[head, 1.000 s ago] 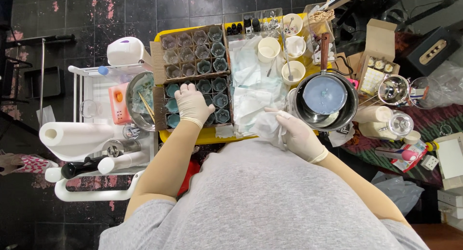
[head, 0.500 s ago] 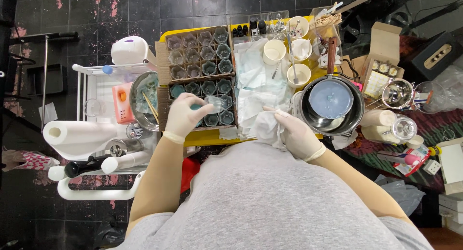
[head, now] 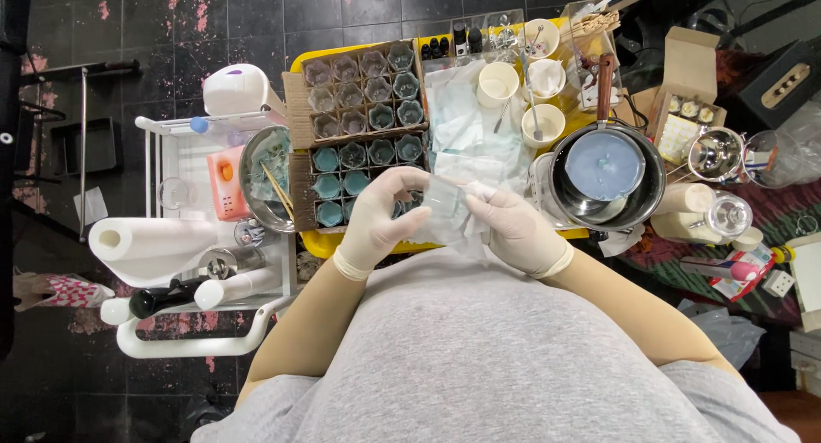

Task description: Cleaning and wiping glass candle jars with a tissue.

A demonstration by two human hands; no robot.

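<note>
Both my hands wear pale gloves and meet in front of my belly. My left hand (head: 382,217) grips a small clear glass jar (head: 442,200). My right hand (head: 513,229) presses a crumpled white tissue (head: 466,231) against that jar. Just beyond my hands a cardboard box (head: 298,122) holds rows of small glass jars, the near rows filled with teal wax (head: 355,156), the far rows looking unfilled. The box rests on a yellow table (head: 318,244).
A pot of pale blue wax (head: 603,168) sits right of my hands. Paper cups (head: 498,84) and a plastic sheet (head: 462,126) lie beyond. At left, a white cart (head: 171,345) carries a paper towel roll (head: 150,245), a metal bowl (head: 256,174) and bottles.
My left hand lifted a jar out of the box and brought it back toward my body. My right hand moved left with the tissue to meet it.
</note>
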